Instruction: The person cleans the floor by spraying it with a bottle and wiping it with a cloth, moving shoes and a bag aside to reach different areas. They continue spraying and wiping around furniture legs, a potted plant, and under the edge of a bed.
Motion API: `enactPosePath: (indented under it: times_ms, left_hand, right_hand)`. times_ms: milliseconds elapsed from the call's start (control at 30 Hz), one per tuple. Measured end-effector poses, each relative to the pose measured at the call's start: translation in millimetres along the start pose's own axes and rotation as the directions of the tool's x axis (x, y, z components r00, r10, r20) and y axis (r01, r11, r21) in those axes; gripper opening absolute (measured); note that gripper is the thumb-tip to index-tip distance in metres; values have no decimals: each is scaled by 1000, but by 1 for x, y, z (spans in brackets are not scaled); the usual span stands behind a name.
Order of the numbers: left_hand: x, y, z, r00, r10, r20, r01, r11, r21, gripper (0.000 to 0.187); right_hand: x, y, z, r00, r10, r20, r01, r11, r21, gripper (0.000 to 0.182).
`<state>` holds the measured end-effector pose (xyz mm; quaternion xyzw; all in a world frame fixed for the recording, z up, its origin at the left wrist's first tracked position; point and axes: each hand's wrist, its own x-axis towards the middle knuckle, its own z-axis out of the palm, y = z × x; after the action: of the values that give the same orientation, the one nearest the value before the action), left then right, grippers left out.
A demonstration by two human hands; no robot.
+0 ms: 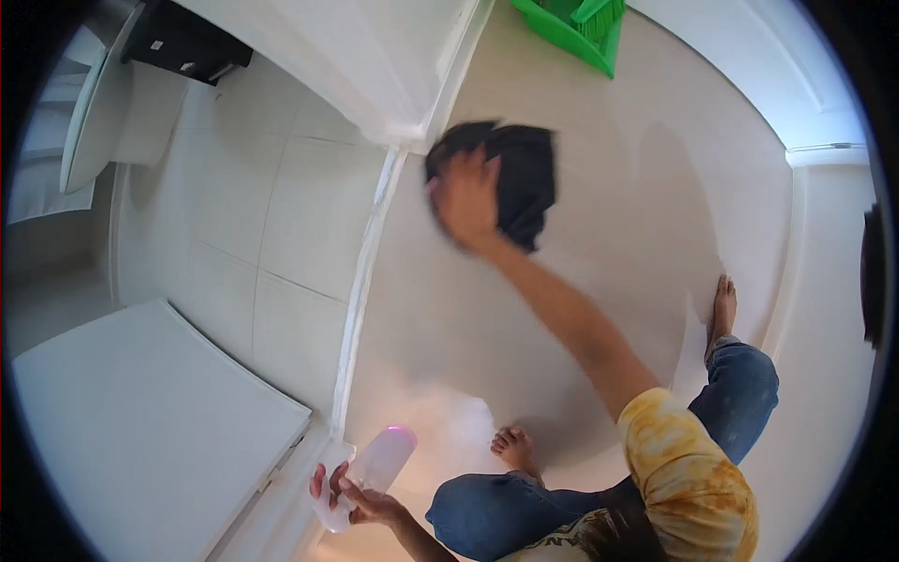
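My right hand lies on a crumpled black cloth on the floor, fingers spread over its left part and slightly blurred. The cloth is beside the corner of the white door frame. Low in the view, my left hand is closed around the neck of a translucent white spray bottle with a pinkish end. The bottle is tilted, its base pointing up and to the right. Part of its white head shows between my fingers.
A green dustpan with a green brush lies at the top. A raised white threshold divides this floor from a tiled room with a toilet and a black box. A white door stands at lower left. My bare feet are on the floor.
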<state>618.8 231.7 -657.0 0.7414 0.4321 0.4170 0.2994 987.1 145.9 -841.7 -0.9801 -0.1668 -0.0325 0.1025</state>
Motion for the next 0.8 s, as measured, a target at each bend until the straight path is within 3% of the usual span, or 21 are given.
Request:
enactPosePath:
  times_ms: [33,100,133,200,233,300,333,367,400,433,467,500,533,600,633,733,767,800]
  left_hand:
    - [1,8,-4,999,41,-4,-40,998,52,46]
    - [7,22,0,997,74,-23,-73,997,35,45]
    - [11,28,5,995,95,-26,-95,995,26,45]
    - [19,35,38,991,134,8,-134,990,-46,44]
    - [23,40,67,987,154,53,-147,983,-114,44]
    - [13,42,114,948,213,234,-134,940,-314,39]
    - [1,39,135,903,270,335,-106,894,-435,34]
    - [-12,50,154,809,284,514,-26,892,-451,31]
    - [-29,64,176,682,303,666,41,893,-449,28]
    - [-48,82,202,584,212,783,183,906,-381,27]
    - [-68,93,206,466,116,877,301,911,-281,26]
    - [-87,85,209,279,43,959,329,934,-137,27]
    - [-106,76,220,92,-28,995,330,944,-4,28]
    - [-132,84,238,-19,9,1000,86,996,-7,28]
    - [-151,75,225,-70,-5,998,-30,1000,3,28]
    - [-170,46,202,-44,-65,997,-303,952,48,29]
    - [-172,40,197,44,23,999,-130,991,-17,29]
    - [-172,31,187,146,91,985,46,994,-98,29]
  right_hand:
    - [-35,-34,3,981,-168,-96,178,978,109,42]
    - [-127,-88,11,889,-458,21,441,868,228,47]
    - [-174,-105,2,784,-593,181,498,776,388,48]
    - [-284,-109,11,705,-710,7,629,630,455,60]
    - [-329,-81,31,711,-670,-213,440,187,878,67]
    - [-353,9,14,564,-790,242,-23,278,960,71]
    - [-334,63,3,583,-746,322,87,451,888,74]
    - [-314,128,-33,663,-547,512,70,726,685,73]
    - [-282,181,-57,785,-332,523,49,875,482,72]
    - [-260,234,-73,875,-143,463,26,968,251,73]
    - [-258,286,-71,992,-11,125,-10,986,167,72]
    - [-258,331,-70,948,317,16,-317,946,70,66]
    - [-250,360,-76,814,574,-88,-578,816,-29,57]
    - [-271,449,-25,659,736,-156,-727,570,-383,57]
    - [-278,450,-31,655,725,-213,-753,604,-262,58]
    - [-277,442,-39,589,720,-367,-741,663,112,61]
    - [-268,455,-33,492,792,-362,-811,568,142,59]
    - [-254,467,-18,528,695,-488,-762,641,88,48]
